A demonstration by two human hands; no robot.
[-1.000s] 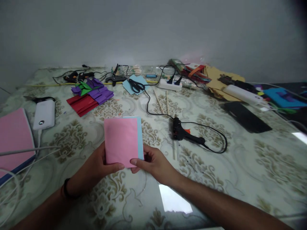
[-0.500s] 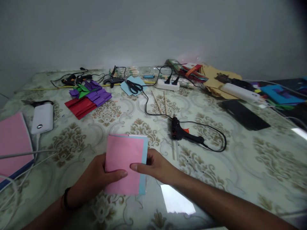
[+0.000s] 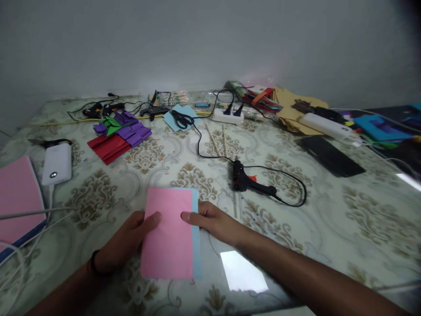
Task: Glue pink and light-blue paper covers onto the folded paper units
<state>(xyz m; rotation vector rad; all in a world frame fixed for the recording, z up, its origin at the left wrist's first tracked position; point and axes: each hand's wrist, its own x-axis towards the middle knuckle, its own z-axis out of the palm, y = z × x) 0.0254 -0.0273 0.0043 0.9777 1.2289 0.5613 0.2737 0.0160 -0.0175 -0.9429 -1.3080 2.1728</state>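
A pink paper sheet (image 3: pixel 169 237) lies nearly flat on the patterned table (image 3: pixel 329 219), stacked on a light blue sheet (image 3: pixel 196 245) that shows along its right edge. My left hand (image 3: pixel 128 241) holds the stack's left edge, thumb on top of the pink sheet. My right hand (image 3: pixel 210 221) grips the right edge near the top, thumb pressed on the pink paper and fingers behind the blue one.
A black glue gun (image 3: pixel 250 182) with a looping cord lies just beyond my right hand. Red, purple and green folded papers (image 3: pixel 118 136), scissors (image 3: pixel 182 118), a power strip (image 3: pixel 228 116), a white power bank (image 3: pixel 56 163), a pink pad (image 3: pixel 16 197) and a black phone (image 3: pixel 330 156) lie around.
The two sheets came down from upright to almost flat on the table, nearer to me. My left thumb slid from the lower edge to the left edge.
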